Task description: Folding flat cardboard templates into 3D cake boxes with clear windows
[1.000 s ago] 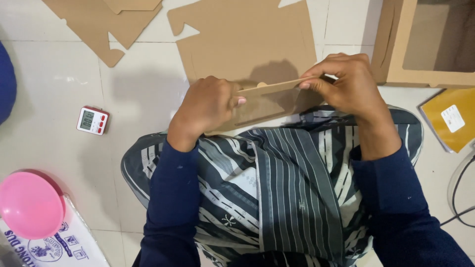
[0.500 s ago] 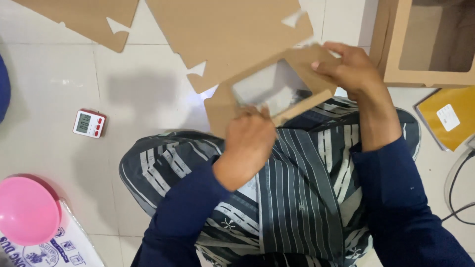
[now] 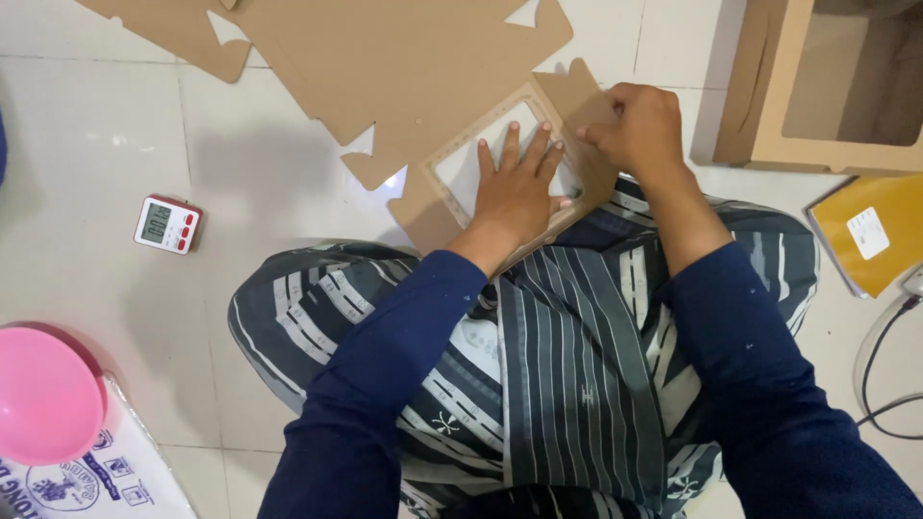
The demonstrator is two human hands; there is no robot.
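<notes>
Broadly, floor (image 3: 288,192): glossy pale tiles are lying under everything, with thin grout lines.
Lap cloth (image 3: 567,375): a soft grey fabric with white and dark stripes is draping over the person's folded legs.
Flat cardboard sheets (image 3: 413,58): matte brown die-cut blanks with notched edges are lying spread at the top of the view.
Finished box (image 3: 827,86): a brown carton with a window is standing at the upper right.
Windowed cardboard piece (image 3: 452,207): a brown blank with a rectangular clear film pane is resting partly on the floor, partly on the lap edge.
Pink bowl (image 3: 43,399): smooth round plastic is sitting at the lower left.
Left hand (image 3: 517,187): it is pressing flat, fingers splayed, on the pane, gripping nothing.
Right hand (image 3: 642,125): it is pinching the blank's upper flap.
Timer (image 3: 167,224): a small white device with red buttons is lying well apart to the left.
</notes>
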